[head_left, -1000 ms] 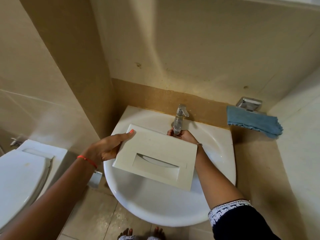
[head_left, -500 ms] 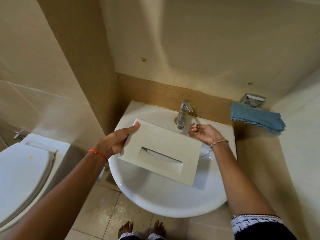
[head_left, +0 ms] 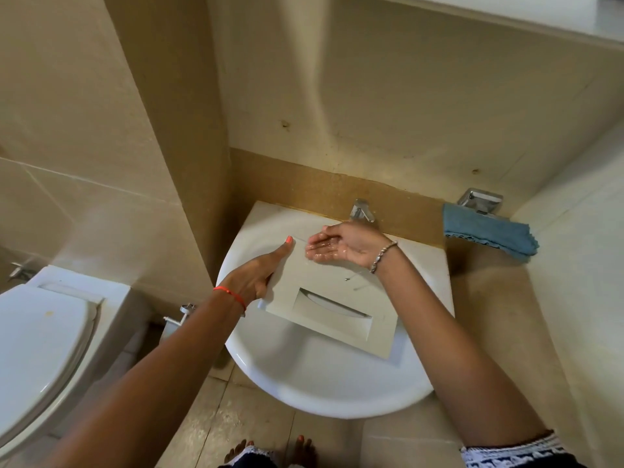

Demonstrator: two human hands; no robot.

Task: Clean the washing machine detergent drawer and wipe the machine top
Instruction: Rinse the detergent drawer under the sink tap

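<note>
Two hands, one drawer (head_left: pixel 329 295) — left grip (head_left: pixel 256 278) clasping it, right (head_left: pixel 341 244) cupped open.

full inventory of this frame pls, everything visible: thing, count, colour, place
detergent drawer: 1, off-white, tilted over the basin, front panel up
sink: 1, white, centre, against the wall
tap: 1, chrome, back rim of the sink
cloth: 1, blue, on the ledge right of the sink
metal holder: 1, chrome, on the wall behind the cloth
toilet: 1, white, lid shut, far left
left hand: grips the drawer's left edge, red thread at the wrist
right hand: cupped palm up under the tap, wet, bracelet at the wrist
feet: 2, bare, bottom edge
</note>
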